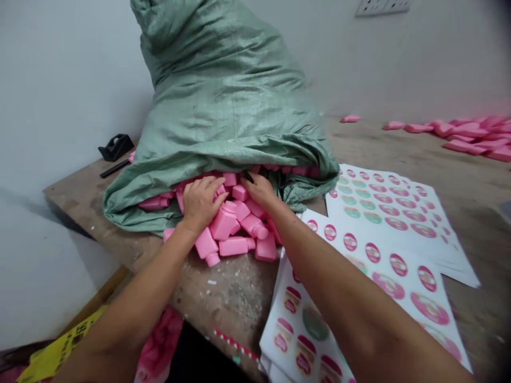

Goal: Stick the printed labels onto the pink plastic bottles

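A large green woven sack (235, 101) lies on its side with its mouth towards me. Small pink plastic bottles (223, 221) fill the mouth and spill onto the table in front. My left hand (203, 201) rests on the bottles at the opening, its fingers stretched and apart. Just inside the sack's edge is my right hand (258, 189), reaching among the bottles. A small black object (248, 176) shows at its fingers, too hidden to name. The right fingertips are partly out of sight.
Sheets of round pink and green stickers (393, 207) lie on the wooden table (471, 223) to the right. More pink bottles (471, 133) are piled at the far right. A black tape dispenser (115, 147) stands at the left edge. A yellow printed wrapper (59, 346) hangs below.
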{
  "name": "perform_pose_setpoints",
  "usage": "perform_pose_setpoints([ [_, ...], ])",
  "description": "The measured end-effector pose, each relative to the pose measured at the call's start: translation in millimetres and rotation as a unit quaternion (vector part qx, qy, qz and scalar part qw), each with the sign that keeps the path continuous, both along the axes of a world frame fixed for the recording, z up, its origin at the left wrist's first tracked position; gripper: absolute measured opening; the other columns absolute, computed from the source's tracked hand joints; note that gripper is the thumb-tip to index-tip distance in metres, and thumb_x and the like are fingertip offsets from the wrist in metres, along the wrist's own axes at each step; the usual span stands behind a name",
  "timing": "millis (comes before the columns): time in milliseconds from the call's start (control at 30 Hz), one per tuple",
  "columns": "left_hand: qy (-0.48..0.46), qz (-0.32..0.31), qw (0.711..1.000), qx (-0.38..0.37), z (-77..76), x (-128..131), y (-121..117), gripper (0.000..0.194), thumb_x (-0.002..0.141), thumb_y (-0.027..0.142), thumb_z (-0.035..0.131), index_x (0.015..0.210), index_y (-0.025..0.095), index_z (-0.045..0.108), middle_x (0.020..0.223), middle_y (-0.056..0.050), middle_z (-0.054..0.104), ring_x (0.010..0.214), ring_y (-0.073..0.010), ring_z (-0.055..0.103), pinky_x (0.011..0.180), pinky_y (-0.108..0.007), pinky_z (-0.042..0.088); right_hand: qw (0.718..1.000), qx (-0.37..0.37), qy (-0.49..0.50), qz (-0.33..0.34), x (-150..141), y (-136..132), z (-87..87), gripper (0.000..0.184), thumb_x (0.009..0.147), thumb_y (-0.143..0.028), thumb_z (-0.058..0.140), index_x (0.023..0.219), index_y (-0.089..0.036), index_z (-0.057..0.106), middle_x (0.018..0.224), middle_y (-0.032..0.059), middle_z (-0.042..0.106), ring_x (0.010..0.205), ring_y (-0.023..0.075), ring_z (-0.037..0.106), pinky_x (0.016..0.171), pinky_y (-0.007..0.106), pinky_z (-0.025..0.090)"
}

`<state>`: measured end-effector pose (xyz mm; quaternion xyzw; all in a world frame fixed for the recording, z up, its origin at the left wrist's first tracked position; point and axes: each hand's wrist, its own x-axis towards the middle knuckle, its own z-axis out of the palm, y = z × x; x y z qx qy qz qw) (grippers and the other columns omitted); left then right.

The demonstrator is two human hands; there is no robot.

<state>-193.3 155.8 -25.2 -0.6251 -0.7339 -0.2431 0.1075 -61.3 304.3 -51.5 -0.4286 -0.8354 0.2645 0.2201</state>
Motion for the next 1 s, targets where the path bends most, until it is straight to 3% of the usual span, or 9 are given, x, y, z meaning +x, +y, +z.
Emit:
perform_pose_setpoints([
  [167, 0.03, -0.012, 0.998, 0.061, -5.3, 27, -18, 0.042, 0.093, 0.032, 0.052, 0.134, 0.027, 0.06, 0.143, -0.012, 0.056, 0.134, -0.0325, 0.046, 0.11, -0.055, 0.029, 0.991, 0.074, -0.109, -0.028, 15, -31, 35.9, 0.029, 0.093, -0.027, 0.055, 0.118, -0.019, 0.07, 0.114, 0.0127, 0.073, 0.105, 0.0274, 0.066, 0.088, 0.038, 0.048],
  [267, 0.053, -0.047, 0.992, 0.102, -0.3, 22, -42, 0.043, 0.094, 0.033, 0.051, 0.136, 0.026, 0.058, 0.146, -0.013, 0.053, 0.141, -0.0335, 0.038, 0.114, -0.058, 0.023, 0.984, 0.112, -0.138, -0.032, 58, -53, 58.6, 0.03, 0.089, -0.022, 0.055, 0.112, -0.019, 0.073, 0.116, 0.0142, 0.072, 0.109, 0.0305, 0.063, 0.09, 0.039, 0.044],
  [333, 0.077, -0.104, 0.985, 0.112, 4.0, 14, -70, 0.038, 0.094, 0.027, 0.049, 0.13, 0.025, 0.061, 0.137, -0.012, 0.059, 0.134, -0.0301, 0.046, 0.11, -0.052, 0.034, 0.981, 0.123, -0.14, -0.048, 100, -77, 65.1, 0.032, 0.088, -0.023, 0.053, 0.112, -0.018, 0.073, 0.117, 0.0148, 0.072, 0.109, 0.0321, 0.062, 0.09, 0.04, 0.044],
  [500, 0.149, -0.339, 0.923, -0.108, -5.9, 2, -139, 0.046, 0.085, 0.014, 0.05, 0.128, 0.024, 0.061, 0.129, -0.011, 0.064, 0.124, -0.0272, 0.054, 0.102, -0.046, 0.044, 0.988, 0.02, -0.041, -0.147, 213, -170, 51.4, 0.037, 0.088, -0.044, 0.053, 0.111, -0.02, 0.07, 0.084, 0.0074, 0.071, 0.071, 0.0254, 0.064, 0.06, 0.034, 0.044],
  [633, 0.156, -0.288, 0.925, -0.19, -23.0, 4, -138, 0.049, 0.085, 0.014, 0.045, 0.13, 0.025, 0.062, 0.139, -0.016, 0.057, 0.129, -0.0355, 0.05, 0.103, -0.058, 0.041, 0.968, -0.117, 0.099, -0.198, 257, -245, 35.1, 0.033, 0.08, -0.051, 0.063, 0.096, -0.023, 0.07, 0.08, 0.0035, 0.068, 0.07, 0.0212, 0.063, 0.06, 0.031, 0.047],
  [733, 0.119, -0.244, 0.934, -0.232, -18.3, 10, -127, 0.047, 0.082, 0.017, 0.045, 0.125, 0.021, 0.066, 0.129, -0.019, 0.061, 0.118, -0.0371, 0.058, 0.094, -0.054, 0.048, 0.971, -0.113, 0.083, -0.192, 270, -285, 24.2, 0.03, 0.081, -0.048, 0.065, 0.1, -0.026, 0.069, 0.093, 0.0046, 0.074, 0.08, 0.0232, 0.068, 0.068, 0.033, 0.051],
  [833, 0.011, -0.18, 0.959, -0.219, -4.9, 25, -131, 0.051, 0.076, 0.026, 0.057, 0.126, 0.02, 0.064, 0.125, -0.018, 0.061, 0.11, -0.0365, 0.06, 0.091, -0.049, 0.05, 0.992, -0.025, -0.026, -0.122, 279, -309, 12.5, 0.027, 0.084, -0.039, 0.064, 0.108, -0.028, 0.069, 0.097, 0.0059, 0.077, 0.079, 0.0255, 0.07, 0.069, 0.037, 0.05],
  [900, -0.156, -0.126, 0.964, -0.176, -0.3, 47, -140, 0.057, 0.073, 0.034, 0.067, 0.128, 0.021, 0.061, 0.124, -0.015, 0.061, 0.11, -0.0339, 0.06, 0.094, -0.047, 0.049, 0.994, 0.029, -0.088, -0.065, 285, -317, 4.3, 0.027, 0.084, -0.03, 0.064, 0.112, -0.028, 0.067, 0.095, 0.0063, 0.078, 0.073, 0.0255, 0.069, 0.068, 0.039, 0.048],
  [1000, -0.488, -0.085, 0.853, -0.166, -4.3, 92, -151, 0.064, 0.07, 0.04, 0.075, 0.128, 0.02, 0.058, 0.119, -0.01, 0.065, 0.106, -0.0279, 0.063, 0.094, -0.041, 0.05, 0.989, 0.068, -0.131, -0.033, 293, -317, -6.4, 0.031, 0.086, -0.023, 0.061, 0.116, -0.028, 0.064, 0.1, 0.0055, 0.078, 0.07, 0.0239, 0.068, 0.067, 0.039, 0.044],
])
